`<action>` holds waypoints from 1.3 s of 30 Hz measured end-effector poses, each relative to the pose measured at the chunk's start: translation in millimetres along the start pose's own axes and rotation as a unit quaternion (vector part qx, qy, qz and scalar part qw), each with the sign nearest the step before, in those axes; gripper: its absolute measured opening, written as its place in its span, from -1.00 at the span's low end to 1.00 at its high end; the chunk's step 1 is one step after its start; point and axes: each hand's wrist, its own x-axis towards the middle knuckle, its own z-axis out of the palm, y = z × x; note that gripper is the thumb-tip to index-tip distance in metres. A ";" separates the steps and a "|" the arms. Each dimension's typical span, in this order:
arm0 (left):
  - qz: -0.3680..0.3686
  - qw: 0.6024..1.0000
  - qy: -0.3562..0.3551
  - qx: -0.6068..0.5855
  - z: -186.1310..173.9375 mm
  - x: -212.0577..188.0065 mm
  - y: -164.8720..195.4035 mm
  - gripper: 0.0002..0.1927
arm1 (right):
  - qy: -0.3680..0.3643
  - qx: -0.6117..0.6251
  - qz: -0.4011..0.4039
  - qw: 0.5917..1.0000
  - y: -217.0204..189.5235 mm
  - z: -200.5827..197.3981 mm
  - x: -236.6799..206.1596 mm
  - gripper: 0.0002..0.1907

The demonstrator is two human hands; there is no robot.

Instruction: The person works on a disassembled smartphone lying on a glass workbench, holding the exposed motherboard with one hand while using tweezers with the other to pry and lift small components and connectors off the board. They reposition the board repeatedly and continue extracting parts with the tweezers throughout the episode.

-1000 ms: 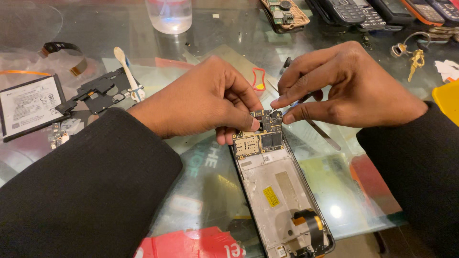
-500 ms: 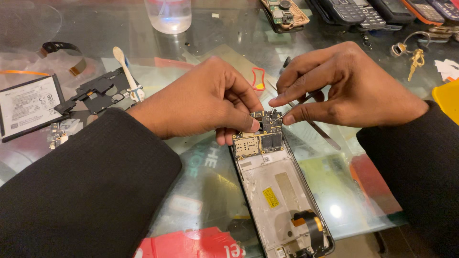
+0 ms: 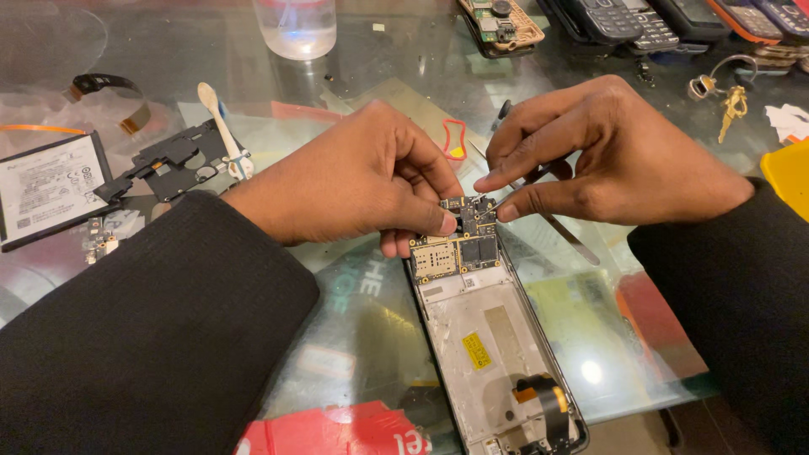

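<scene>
Opened phone (image 3: 493, 354) lies near the glass table's (image 3: 362, 84) front edge. Left hand (image 3: 354, 181) pinches the circuit board (image 3: 459, 236) at the phone's top; right hand (image 3: 615, 156) grips tweezers (image 3: 539, 206) against it. Board looks light, stiff, fragile; best held by bare edges.

Left hand (image 3: 362, 181): palm down, fingers curled, thumb and fingertips pinched together. Right hand (image 3: 619, 156): palm down, thumb and forefinger pinched, tips nearly meeting the left's. Both forearms in black sleeves.
</scene>
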 end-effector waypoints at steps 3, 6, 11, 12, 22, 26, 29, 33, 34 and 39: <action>0.003 1.000 0.002 -0.001 -0.6 -0.2 0.0 -0.76 | 0.003 0.006 0.013 1.000 -1.1 0.1 0.4 -0.65; 0.004 1.000 0.001 0.003 -1.1 -0.4 0.7 -0.76 | 0.003 -0.003 0.007 1.000 -1.6 -0.8 1.7 -0.65; 0.004 1.000 0.001 0.012 -1.3 -1.5 1.9 -0.75 | -0.002 -0.006 -0.001 1.000 -1.9 -1.8 2.5 -0.66; 0.005 1.000 0.001 0.013 -1.3 -1.3 2.1 -0.75 | -0.003 -0.011 0.000 1.000 -1.5 -2.1 3.0 -0.67; 0.002 1.000 0.004 0.011 1.6 1.6 1.5 -0.75 | -0.004 0.000 0.011 1.000 0.2 -1.4 -1.0 -0.68; 0.007 1.000 0.000 0.000 1.0 0.4 3.2 -0.78 | -0.001 0.011 0.023 1.000 -2.0 -4.9 -2.7 -0.63; 0.000 1.000 0.006 -0.010 -0.7 -4.6 5.3 -0.81 | -0.001 0.010 0.048 0.999 -5.2 -6.0 -1.3 -0.64; -0.006 1.000 0.012 -0.015 -3.1 -5.0 6.9 -0.82 | 0.026 -0.016 -0.009 0.999 -7.2 -4.1 1.4 -0.63; -0.009 1.000 0.013 -0.012 -3.3 -4.7 6.6 -0.83 | 0.035 -0.023 -0.033 0.999 -7.1 -2.6 1.8 -0.63; -0.012 1.000 0.010 -0.017 -2.8 0.2 3.7 -0.81 | 0.065 -0.046 0.013 0.997 -3.6 1.1 1.4 -0.64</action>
